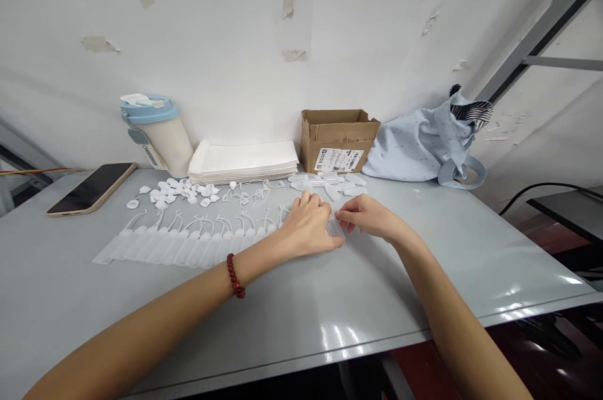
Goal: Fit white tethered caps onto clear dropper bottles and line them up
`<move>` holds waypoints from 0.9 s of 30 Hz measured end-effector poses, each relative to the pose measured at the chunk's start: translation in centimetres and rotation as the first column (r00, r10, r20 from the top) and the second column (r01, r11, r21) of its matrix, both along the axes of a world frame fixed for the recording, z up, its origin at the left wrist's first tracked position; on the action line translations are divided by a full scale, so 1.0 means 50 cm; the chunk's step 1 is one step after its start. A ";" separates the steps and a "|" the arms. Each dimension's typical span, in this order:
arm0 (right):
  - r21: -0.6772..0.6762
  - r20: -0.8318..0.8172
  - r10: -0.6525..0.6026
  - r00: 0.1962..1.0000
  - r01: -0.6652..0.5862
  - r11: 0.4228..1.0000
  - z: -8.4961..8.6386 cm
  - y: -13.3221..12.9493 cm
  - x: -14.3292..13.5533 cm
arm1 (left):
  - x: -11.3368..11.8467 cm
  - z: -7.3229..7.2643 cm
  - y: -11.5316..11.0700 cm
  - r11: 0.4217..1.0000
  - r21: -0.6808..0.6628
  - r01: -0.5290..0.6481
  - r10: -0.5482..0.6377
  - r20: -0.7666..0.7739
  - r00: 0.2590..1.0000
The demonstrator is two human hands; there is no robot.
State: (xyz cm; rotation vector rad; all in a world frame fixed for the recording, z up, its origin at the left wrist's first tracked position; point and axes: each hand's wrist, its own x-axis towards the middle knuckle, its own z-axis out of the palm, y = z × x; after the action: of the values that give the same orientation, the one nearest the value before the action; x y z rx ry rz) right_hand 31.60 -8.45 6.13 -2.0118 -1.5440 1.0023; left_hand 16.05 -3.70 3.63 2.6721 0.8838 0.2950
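A long row of translucent white tubes (176,246) with thin white cords at their tops lies on the grey table. Over the row's right end is my left hand (311,224), palm down with bent fingers and the thumb stretched out, touching the tubes there; its fingertips are partly hidden. Just to its right, my right hand (365,216) has its thumb and fingers pinched together beside the last tubes. What that pinch holds, if anything, is too small to tell. Loose translucent pieces (332,189) lie beyond both hands. Small white caps (176,189) and tangled cords (254,193) lie behind the row.
Along the wall stand a cup with a blue lid (162,136), a stack of white trays or sheets (245,161), an open cardboard box (336,142) and a light blue cloth bag (409,145). A phone (92,189) lies at the left of the table (301,324).
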 end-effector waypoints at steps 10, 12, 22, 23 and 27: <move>-0.028 -0.051 0.010 0.999 -0.011 1.000 0.000 0.000 -0.005 | -0.004 0.001 -0.009 1.000 0.018 0.010 -0.010 0.004 1.000; -0.028 -0.057 0.005 0.998 -0.007 1.000 0.000 0.000 -0.005 | -0.006 0.000 -0.009 1.000 0.023 0.009 -0.009 0.015 1.000; -0.020 -0.036 -0.020 0.999 0.019 1.000 -0.001 0.001 0.003 | -0.034 0.016 -0.021 0.998 0.057 -0.020 0.015 0.094 0.996; -0.019 -0.032 -0.021 0.999 0.020 1.000 0.000 0.000 0.004 | -0.038 0.020 -0.023 0.998 0.050 -0.028 0.023 0.101 0.995; -0.030 -0.019 -0.027 0.999 0.027 0.999 0.004 -0.002 0.006 | -0.064 0.031 -0.029 0.998 0.045 -0.050 0.043 0.144 0.989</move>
State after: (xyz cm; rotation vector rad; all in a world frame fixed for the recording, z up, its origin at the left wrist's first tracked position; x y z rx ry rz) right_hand 31.88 -8.54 6.34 -2.0320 -1.4964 1.0369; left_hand 12.85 -5.17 5.19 2.6374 0.9062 0.5181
